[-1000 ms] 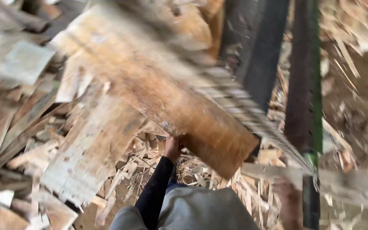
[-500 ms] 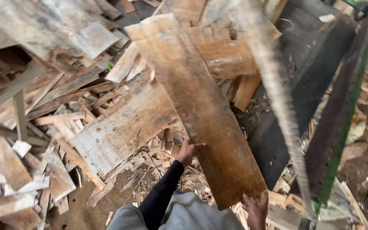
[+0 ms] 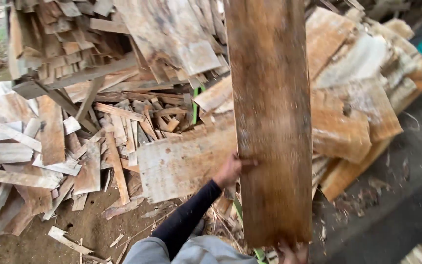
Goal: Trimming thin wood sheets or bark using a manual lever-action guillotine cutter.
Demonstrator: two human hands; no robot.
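While lifted clear of the scrap wood heap (image 3: 123, 122), long brown plank (image 3: 272, 122): gripped at left edge by left hand (image 3: 228, 171), fingers closed; bottom end held by right hand (image 3: 291, 253), fingers mostly hidden. Not yet set down.

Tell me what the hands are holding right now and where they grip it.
A long wooden plank: left hand on its left edge, right hand at its near bottom end.

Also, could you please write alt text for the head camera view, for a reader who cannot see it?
A person holds a long brown wooden plank lengthwise, the left hand gripping its left edge and the right hand at its near end. Behind it lie heaps of wood scraps on bare dirt ground.
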